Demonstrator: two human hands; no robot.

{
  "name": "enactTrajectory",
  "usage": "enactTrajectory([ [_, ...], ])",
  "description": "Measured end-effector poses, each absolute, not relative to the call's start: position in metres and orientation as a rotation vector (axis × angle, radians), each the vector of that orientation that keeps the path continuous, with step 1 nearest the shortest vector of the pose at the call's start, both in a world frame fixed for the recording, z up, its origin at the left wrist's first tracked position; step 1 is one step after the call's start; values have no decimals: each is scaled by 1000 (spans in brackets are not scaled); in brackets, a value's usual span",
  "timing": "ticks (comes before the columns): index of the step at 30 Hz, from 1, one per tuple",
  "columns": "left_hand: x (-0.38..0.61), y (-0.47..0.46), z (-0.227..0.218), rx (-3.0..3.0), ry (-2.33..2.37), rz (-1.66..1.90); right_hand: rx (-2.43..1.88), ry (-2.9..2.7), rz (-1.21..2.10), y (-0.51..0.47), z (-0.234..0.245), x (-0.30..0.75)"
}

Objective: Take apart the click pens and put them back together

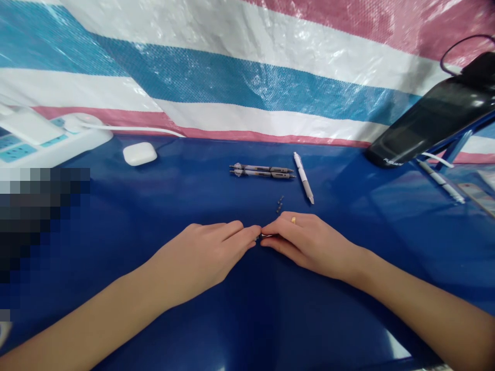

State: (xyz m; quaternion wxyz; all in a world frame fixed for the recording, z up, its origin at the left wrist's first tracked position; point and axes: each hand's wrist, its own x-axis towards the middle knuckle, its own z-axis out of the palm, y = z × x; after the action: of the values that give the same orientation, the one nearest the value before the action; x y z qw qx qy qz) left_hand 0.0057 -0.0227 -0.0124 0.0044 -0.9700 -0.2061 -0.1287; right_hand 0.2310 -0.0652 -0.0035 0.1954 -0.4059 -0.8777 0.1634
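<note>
My left hand [216, 247] and my right hand [305, 239] meet fingertip to fingertip above the blue table. Each is closed in a pinch. Between the fingers shows a sliver of a small, pale and dark thing [264, 236]; most of it is hidden, so I cannot make out its kind. A ring [293, 220] is on my right hand. Just beyond the right fingers lie several tiny dark pieces [279, 206]. Farther back, two clear-and-grey pens [263, 171] rest side by side, with a white pen [303, 178] slanting to their right.
A white earbud case [139, 154] lies at the back left, near a power strip [77, 141] with a white cable. At the right a black bottle [433, 118] leans over the blue table [247, 319], and another pen [441, 181] lies by it. A striped sheet [247, 77] hangs behind.
</note>
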Motion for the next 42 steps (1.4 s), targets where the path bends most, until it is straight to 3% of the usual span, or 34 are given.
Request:
enactTrajectory([
  [11, 9, -30, -10, -3008, -680, -546, -1168, -2435, 487, -67, -4, 230],
  [19, 6, -23, -10, -2856, -744, -314, -1103, -2459, 424, -67, -7, 232],
  [28, 7, -28, -11, -2880, -708, -465, -1179, -2511, 373, -68, -1, 225],
  [42, 5, -25, -16, -2983, -697, -410, -1225, -2504, 385, -65, -3, 229],
])
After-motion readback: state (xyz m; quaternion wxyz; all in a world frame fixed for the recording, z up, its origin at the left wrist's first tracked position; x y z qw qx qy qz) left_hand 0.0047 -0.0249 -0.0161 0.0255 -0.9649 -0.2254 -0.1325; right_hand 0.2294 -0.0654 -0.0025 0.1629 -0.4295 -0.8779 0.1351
